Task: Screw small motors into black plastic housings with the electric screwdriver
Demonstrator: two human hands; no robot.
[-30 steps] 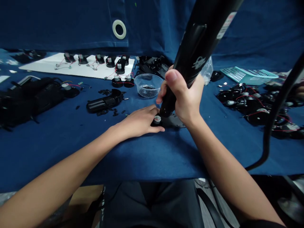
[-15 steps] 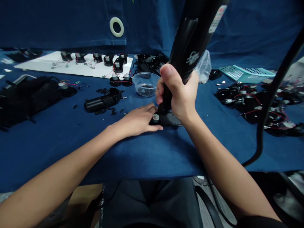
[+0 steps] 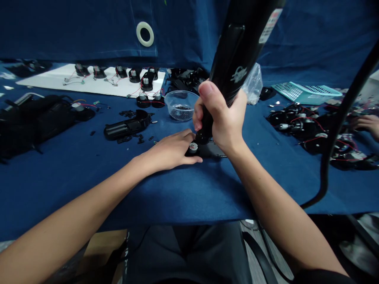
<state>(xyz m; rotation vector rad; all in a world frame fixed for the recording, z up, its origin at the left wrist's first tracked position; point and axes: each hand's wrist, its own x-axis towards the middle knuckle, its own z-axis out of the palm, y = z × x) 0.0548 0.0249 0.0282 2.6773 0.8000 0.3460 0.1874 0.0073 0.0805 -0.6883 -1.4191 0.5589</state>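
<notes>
My right hand point(image 3: 226, 114) is wrapped round a thick black electric screwdriver point(image 3: 229, 67), which tilts with its lower end down at the work. Under that end lies a black plastic housing point(image 3: 214, 150) with a round silver motor point(image 3: 193, 147) at its left end. My left hand point(image 3: 174, 150) grips the housing's left end against the table, thumb on the near side and fingers on the far side. The screwdriver's tip is hidden behind the housing and my fingers. Just beyond my hands stands a clear plastic bowl point(image 3: 181, 112) of small dark screws.
A black housing shell point(image 3: 127, 128) and small black parts lie on the left. Motor units point(image 3: 134, 75) stand on a white board point(image 3: 103, 85). Wired motor assemblies point(image 3: 304, 122) are piled right, before a turquoise basket point(image 3: 314, 94). A black cable point(image 3: 325, 157) hangs nearby; another person's hand point(image 3: 368, 124) reaches in.
Another person's hand has come into view at the right edge, by the pile of motor assemblies. My two hands and the screwdriver have stayed almost in place.
</notes>
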